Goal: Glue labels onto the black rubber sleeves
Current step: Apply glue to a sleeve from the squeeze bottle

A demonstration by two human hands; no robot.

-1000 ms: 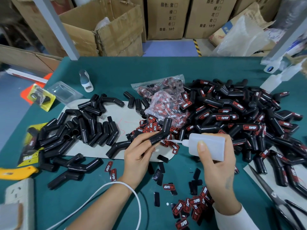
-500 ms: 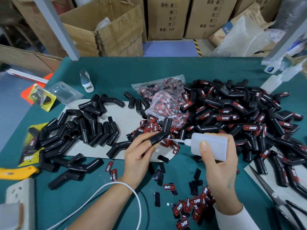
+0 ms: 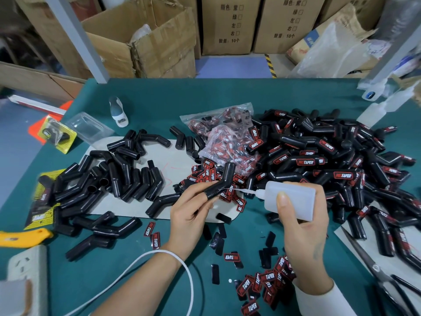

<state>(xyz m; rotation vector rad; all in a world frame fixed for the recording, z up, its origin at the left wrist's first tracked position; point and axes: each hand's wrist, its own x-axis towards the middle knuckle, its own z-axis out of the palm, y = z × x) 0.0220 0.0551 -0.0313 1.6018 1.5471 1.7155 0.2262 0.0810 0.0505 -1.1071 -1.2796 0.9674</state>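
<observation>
My left hand [image 3: 189,213] grips a bent black rubber sleeve [image 3: 222,182] at its lower end, tilted up to the right. My right hand [image 3: 303,233] holds a white glue bottle [image 3: 290,201] on its side, its thin nozzle touching the sleeve's bend. Plain black sleeves [image 3: 109,181] lie piled at the left on a grey sheet. Labelled sleeves [image 3: 319,160] form a large heap at the right. Loose red-and-black labels [image 3: 262,283] lie near my right wrist, and more labels [image 3: 205,172] lie behind the held sleeve.
A clear bag of labels [image 3: 227,135] sits mid-table. A small bottle [image 3: 118,112] stands at the back left. Scissors [image 3: 376,270] lie at the right front, a yellow cutter [image 3: 20,237] and a power strip [image 3: 25,277] at the left front. A white cable [image 3: 159,258] crosses my left wrist. Cardboard boxes [image 3: 141,42] stand behind.
The glue bottle has shifted slightly right and back, its nozzle staying at the sleeve. My left hand and the sleeve have barely moved.
</observation>
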